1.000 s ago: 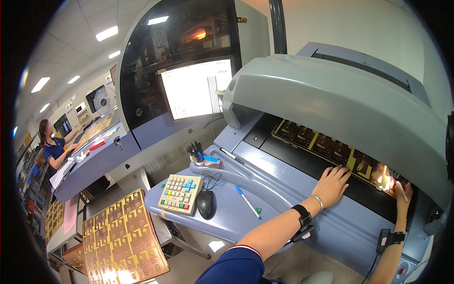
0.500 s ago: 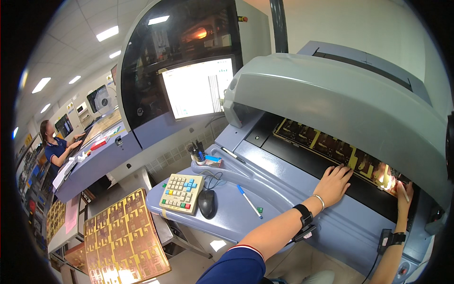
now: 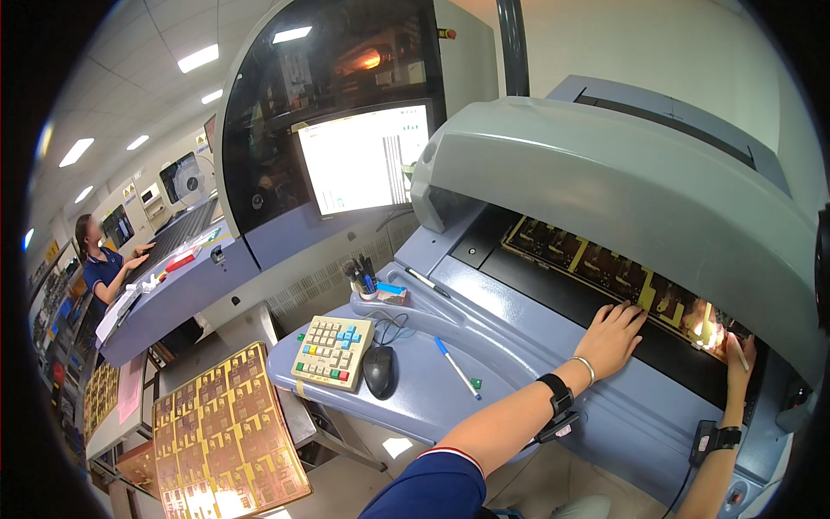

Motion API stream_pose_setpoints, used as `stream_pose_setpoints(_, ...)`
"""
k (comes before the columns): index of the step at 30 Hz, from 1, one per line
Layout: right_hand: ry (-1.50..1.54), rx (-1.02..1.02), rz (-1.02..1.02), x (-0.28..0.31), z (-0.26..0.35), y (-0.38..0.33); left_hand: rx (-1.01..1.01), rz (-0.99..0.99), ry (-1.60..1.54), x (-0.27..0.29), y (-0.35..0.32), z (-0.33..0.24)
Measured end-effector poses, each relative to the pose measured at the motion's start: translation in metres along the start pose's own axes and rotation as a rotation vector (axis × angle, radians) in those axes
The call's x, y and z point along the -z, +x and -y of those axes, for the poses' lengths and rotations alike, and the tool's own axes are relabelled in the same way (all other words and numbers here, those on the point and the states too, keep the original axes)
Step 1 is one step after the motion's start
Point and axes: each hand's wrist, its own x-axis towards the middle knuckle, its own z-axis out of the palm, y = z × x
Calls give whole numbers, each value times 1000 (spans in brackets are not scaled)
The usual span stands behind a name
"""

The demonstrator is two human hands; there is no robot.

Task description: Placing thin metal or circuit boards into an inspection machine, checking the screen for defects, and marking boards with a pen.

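A patterned copper-gold circuit board panel (image 3: pixel 590 262) lies under the grey hood of the machine in front of me. My left hand (image 3: pixel 614 336) rests flat on the black ledge at the panel's near edge, its fingers stretched out and holding nothing. Farther right, my right hand (image 3: pixel 737 359) is closed around a white pen (image 3: pixel 739 353) beside the panel's right end. Bright light falls on the panel there. The pen's tip cannot be made out clearly, and the hood hides the panel's far side.
The hood (image 3: pixel 605 164) hangs low over both hands. On the blue console are a keypad (image 3: pixel 334 350), a mouse (image 3: pixel 379 372), a blue-capped pen (image 3: pixel 456 368) and a pen cup (image 3: pixel 361 281). Another large panel (image 3: pixel 229 432) lies lower left. A co-worker (image 3: pixel 108 268) stands far left.
My hands and the panel under the hood stay in place. At far left, the tan panel has gone from the co-worker's machine, baring its dark slatted bed. The co-worker's hands have shifted slightly.
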Motion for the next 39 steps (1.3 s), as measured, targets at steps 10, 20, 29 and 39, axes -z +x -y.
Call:
stream_pose_setpoints(10,-2,7,-41,-6,9,0,8,30,-6,1,0,0)
stream_pose_setpoints(20,-130,27,-71,-6,12,0,-1,18,-1,1,0,1)
stream_pose_setpoints(29,52,-102,50,-5,15,0,8,13,-10,1,-2,2)
stream_pose_setpoints(39,-42,10,-25,-1,-9,6,7,7,-1,1,-1,1)
